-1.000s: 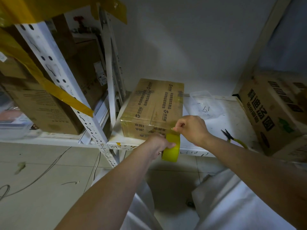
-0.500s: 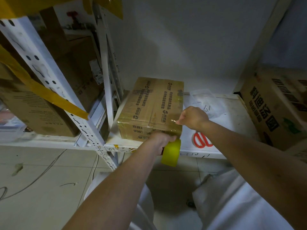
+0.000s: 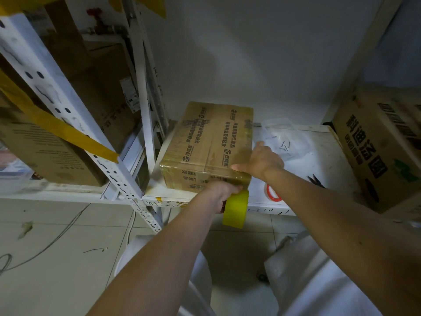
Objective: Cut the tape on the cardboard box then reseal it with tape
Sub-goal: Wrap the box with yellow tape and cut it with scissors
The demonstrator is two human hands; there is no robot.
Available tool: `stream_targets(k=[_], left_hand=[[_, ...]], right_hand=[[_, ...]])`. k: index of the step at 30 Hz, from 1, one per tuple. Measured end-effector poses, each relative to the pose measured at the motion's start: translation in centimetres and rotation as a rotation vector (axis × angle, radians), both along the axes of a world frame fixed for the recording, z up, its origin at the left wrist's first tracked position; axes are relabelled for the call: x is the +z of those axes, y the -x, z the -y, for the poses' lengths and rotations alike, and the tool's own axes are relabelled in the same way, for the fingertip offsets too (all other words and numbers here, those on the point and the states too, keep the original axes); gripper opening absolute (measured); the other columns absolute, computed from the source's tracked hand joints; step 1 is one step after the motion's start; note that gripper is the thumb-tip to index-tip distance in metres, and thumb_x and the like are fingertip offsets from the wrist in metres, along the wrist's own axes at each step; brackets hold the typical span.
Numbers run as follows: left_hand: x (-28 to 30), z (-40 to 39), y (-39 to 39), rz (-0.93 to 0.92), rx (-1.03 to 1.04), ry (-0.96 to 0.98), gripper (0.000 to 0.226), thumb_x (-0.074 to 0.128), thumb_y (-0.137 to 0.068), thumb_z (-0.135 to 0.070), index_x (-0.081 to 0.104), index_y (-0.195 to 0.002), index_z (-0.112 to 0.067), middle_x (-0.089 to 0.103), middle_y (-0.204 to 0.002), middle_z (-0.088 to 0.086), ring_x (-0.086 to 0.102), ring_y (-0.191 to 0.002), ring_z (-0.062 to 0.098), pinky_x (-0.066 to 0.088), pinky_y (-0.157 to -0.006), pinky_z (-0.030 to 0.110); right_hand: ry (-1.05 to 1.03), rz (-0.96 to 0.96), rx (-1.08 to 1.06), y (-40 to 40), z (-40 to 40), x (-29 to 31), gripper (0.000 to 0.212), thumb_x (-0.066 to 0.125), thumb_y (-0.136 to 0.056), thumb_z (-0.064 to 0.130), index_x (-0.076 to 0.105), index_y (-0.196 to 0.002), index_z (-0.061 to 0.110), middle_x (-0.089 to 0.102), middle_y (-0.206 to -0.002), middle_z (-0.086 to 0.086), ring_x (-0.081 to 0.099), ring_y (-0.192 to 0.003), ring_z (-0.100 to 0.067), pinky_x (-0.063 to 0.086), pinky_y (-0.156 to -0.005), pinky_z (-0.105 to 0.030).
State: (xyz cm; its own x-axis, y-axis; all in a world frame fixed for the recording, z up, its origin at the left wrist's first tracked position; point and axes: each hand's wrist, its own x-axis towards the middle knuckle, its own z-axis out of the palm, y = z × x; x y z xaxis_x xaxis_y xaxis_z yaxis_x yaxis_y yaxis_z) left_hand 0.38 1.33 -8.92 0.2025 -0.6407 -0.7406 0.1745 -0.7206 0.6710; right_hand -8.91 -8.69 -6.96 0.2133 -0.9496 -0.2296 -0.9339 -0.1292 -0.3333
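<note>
A taped cardboard box (image 3: 205, 142) with printed text sits on the white shelf (image 3: 319, 160). My left hand (image 3: 224, 193) grips a roll of yellow tape (image 3: 235, 208) just below the box's front right corner. Tape runs up from the roll over that corner. My right hand (image 3: 262, 160) lies on the box's right front top edge, thumb stretched along the edge, pressing the tape down.
Red-handled scissors (image 3: 272, 193) and dark pliers (image 3: 315, 181) lie on the shelf right of the box, beside a clear plastic bag (image 3: 284, 137). A large printed carton (image 3: 382, 144) stands at far right. White rack posts (image 3: 75, 124) and more boxes fill the left.
My right hand has slid from the box's front corner up along its right top edge, smoothing tape. The roll in my left hand stays below the corner. The view shifted slightly.
</note>
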Motion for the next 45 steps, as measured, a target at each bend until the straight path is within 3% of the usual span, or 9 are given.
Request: stream_targets(k=[3, 8, 12, 15, 18, 22, 38, 42, 45], left_hand=[[0.0, -0.1, 0.0, -0.004, -0.003, 0.027, 0.039, 0.068, -0.087, -0.018, 0.056, -0.123, -0.007, 0.064, -0.086, 0.005, 0.061, -0.073, 0.017, 0.053, -0.066, 0.033], [-0.4, -0.8, 0.2, 0.029, -0.056, 0.059, 0.045, 0.072, -0.083, -0.012, 0.055, -0.125, -0.004, 0.064, -0.122, 0.013, 0.063, -0.103, 0.024, 0.054, -0.078, 0.033], [-1.1, -1.3, 0.1, 0.059, -0.048, 0.106, 0.055, 0.076, -0.078, -0.008, 0.053, -0.129, -0.006, 0.063, -0.123, 0.013, 0.061, -0.104, 0.022, 0.052, -0.087, 0.033], [-1.5, -1.4, 0.1, 0.06, -0.044, 0.122, 0.059, 0.076, -0.077, -0.005, 0.051, -0.131, -0.011, 0.062, -0.123, 0.011, 0.059, -0.113, 0.025, 0.051, -0.096, 0.039], [-1.4, -1.8, 0.3, 0.012, -0.005, 0.142, 0.049, 0.071, -0.08, 0.0, 0.054, -0.125, -0.01, 0.065, -0.114, 0.012, 0.061, -0.104, 0.025, 0.054, -0.086, 0.039], [-1.5, -2.1, 0.4, 0.003, 0.051, 0.146, 0.055, 0.076, -0.076, -0.006, 0.055, -0.127, -0.009, 0.064, -0.121, 0.016, 0.061, -0.111, 0.031, 0.049, -0.098, 0.047], [-4.5, -0.6, 1.3, 0.104, 0.034, 0.007, 0.035, 0.068, -0.083, -0.021, 0.061, -0.115, -0.01, 0.068, -0.11, 0.013, 0.064, -0.103, 0.031, 0.052, -0.094, 0.048], [-5.2, -1.4, 1.6, 0.068, 0.08, 0.1, 0.007, 0.068, -0.085, -0.011, 0.067, -0.091, -0.015, 0.068, -0.106, 0.015, 0.064, -0.104, 0.032, 0.05, -0.097, 0.051], [-5.3, -1.7, 0.9, -0.003, 0.091, 0.106, 0.019, 0.062, -0.089, -0.002, 0.063, -0.076, -0.017, 0.066, -0.092, 0.013, 0.062, -0.092, 0.031, 0.049, -0.093, 0.05]], right_hand=[[-0.195, 0.122, -0.058, 0.9, 0.8, -0.7, 0.097, 0.07, -0.061, 0.073, 0.042, -0.124, 0.004, 0.053, -0.115, -0.01, 0.058, -0.105, -0.025, 0.048, -0.075, -0.033], [-0.541, 0.543, -0.064, 2.1, 0.8, -1.4, 0.041, 0.068, -0.084, 0.043, 0.052, -0.081, 0.006, 0.063, -0.073, -0.011, 0.057, -0.058, -0.014, 0.039, -0.046, -0.02], [-0.522, 0.643, -0.037, 3.2, 1.4, -1.4, 0.033, 0.072, -0.084, 0.021, 0.054, -0.104, 0.0, 0.067, -0.1, -0.022, 0.068, -0.081, -0.024, 0.057, -0.076, -0.031], [-0.097, 0.315, 0.143, 3.0, 1.1, -1.0, 0.05, 0.078, -0.078, 0.026, 0.053, -0.118, 0.012, 0.056, -0.116, -0.007, 0.058, -0.102, -0.022, 0.05, -0.091, -0.037], [0.313, 0.192, 0.461, 1.8, -0.2, -0.1, 0.024, 0.076, -0.078, 0.026, 0.061, -0.095, 0.019, 0.052, -0.096, 0.006, 0.051, -0.094, -0.016, 0.045, -0.081, -0.031], [0.047, 0.179, 0.502, 1.3, -0.2, -1.0, 0.022, 0.068, -0.086, 0.025, 0.053, -0.07, 0.024, 0.051, -0.075, 0.01, 0.052, -0.078, -0.014, 0.04, -0.065, -0.026], [0.004, -0.006, 0.613, 0.6, 0.4, -0.4, 0.033, 0.075, -0.078, 0.04, 0.051, -0.086, 0.019, 0.051, -0.087, 0.005, 0.049, -0.083, -0.015, 0.035, -0.066, -0.026], [0.008, -0.001, 0.61, 0.6, 0.4, -0.4, 0.033, 0.074, -0.078, 0.04, 0.05, -0.086, 0.019, 0.051, -0.088, 0.004, 0.049, -0.083, -0.015, 0.035, -0.065, -0.026], [0.013, -0.008, 0.619, 0.6, 0.4, -0.3, 0.033, 0.074, -0.079, 0.04, 0.05, -0.086, 0.019, 0.051, -0.088, 0.003, 0.049, -0.083, -0.016, 0.035, -0.066, -0.027]])
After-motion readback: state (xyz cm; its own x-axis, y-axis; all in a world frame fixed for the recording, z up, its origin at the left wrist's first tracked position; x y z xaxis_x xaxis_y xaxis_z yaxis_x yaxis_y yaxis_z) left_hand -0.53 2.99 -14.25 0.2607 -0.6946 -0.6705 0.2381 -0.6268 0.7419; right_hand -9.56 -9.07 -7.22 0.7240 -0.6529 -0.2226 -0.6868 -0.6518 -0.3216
